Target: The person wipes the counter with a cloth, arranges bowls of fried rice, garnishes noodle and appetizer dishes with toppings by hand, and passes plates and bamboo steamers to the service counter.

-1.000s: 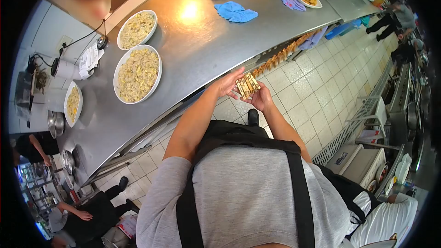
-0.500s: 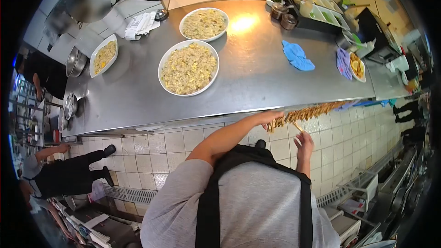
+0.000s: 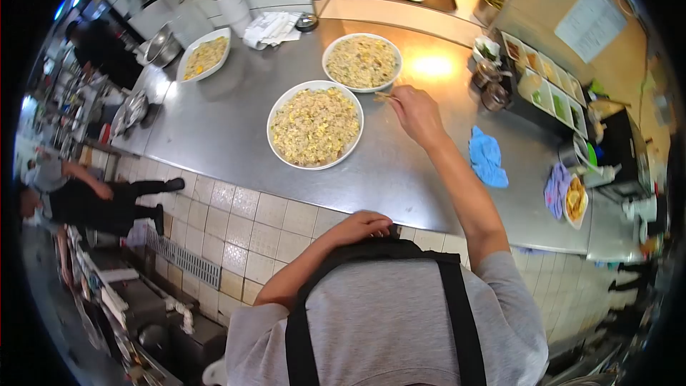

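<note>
My right hand (image 3: 417,114) reaches over the steel counter (image 3: 243,129), its fingers pinched on a small wooden clip (image 3: 386,96) at the lower right rim of a white bowl of fried rice (image 3: 363,61). A second, larger bowl of fried rice (image 3: 315,126) stands just to the left and nearer to me. My left hand (image 3: 363,227) is at the counter's front edge, by my apron, with its fingers curled; whether it holds anything is hidden.
Another rice dish (image 3: 205,56) and papers (image 3: 271,30) lie at the back left. A blue cloth (image 3: 487,157), purple cloth (image 3: 557,189), fried food plate (image 3: 575,200) and condiment trays (image 3: 547,86) are on the right. A person (image 3: 86,200) stands far left.
My right hand has moved from below the counter edge to the upper bowl with the small wooden piece. My left hand has left the row of clips under the edge. The view has turned.
</note>
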